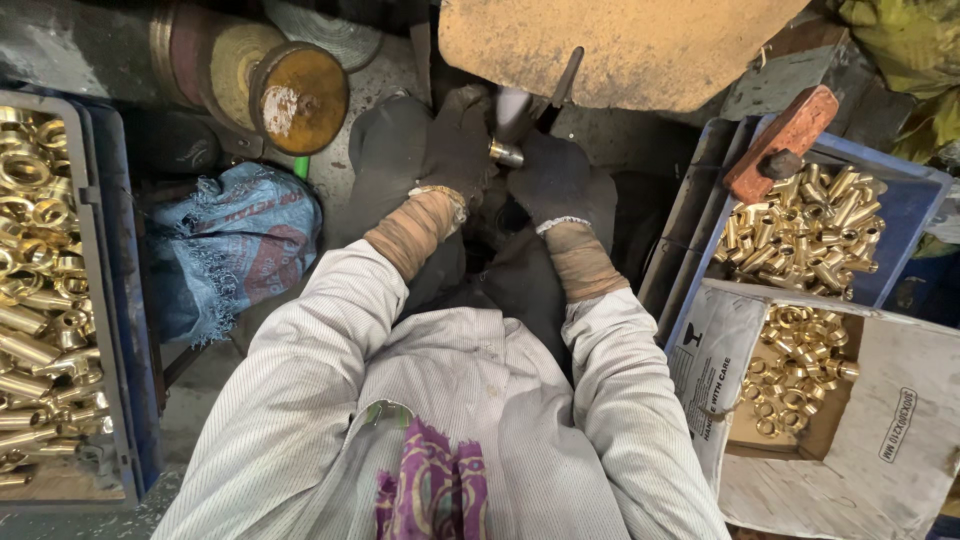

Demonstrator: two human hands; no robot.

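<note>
Both gloved hands meet just under the buffing wheel (620, 45): the left hand (455, 145) and right hand (550, 175) each have their grip clamped on a small brass fitting (505, 153) between them. Crates of brass parts (810, 225) flank them.

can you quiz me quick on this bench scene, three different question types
1. True or false: both hands wear dark gloves.
2. What do the left hand and right hand hold between them? A) small brass fitting B) wooden block C) blue cloth
3. Which container on the person's right holds brass rings?

Key: 1 true. 2 A. 3 the cardboard box, in front of the blue crate of brass tubes.
</note>
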